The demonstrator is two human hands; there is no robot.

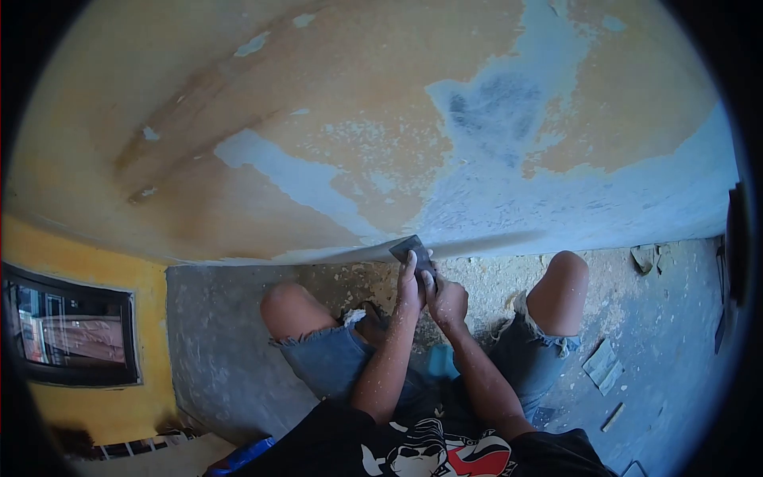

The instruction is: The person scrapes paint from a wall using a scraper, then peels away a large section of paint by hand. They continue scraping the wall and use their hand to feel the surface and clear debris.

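Note:
Both hands meet in front of my body, just short of the wall's foot. Between them is a dark, flat scraper (409, 249), its wide end angled up toward the wall (485, 191). My left hand (410, 288) is closed on its left side with the thumb lying along it. Lower down, my right hand (447, 304) grips the other side, fingers curled. Part of the scraper is hidden by the fingers. Pale dust specks cover both forearms. Yellowish paint on the wall is peeled in patches, baring a whitish layer with a dark smudged area.
Paint flakes (469, 274) litter the grey floor (214, 342) along the wall and between my bent knees. A teal object (441, 362) lies between my legs. To the right are a flat scrap (604, 367) and a small stick (613, 417). A dark-framed window (71, 326) is on the left.

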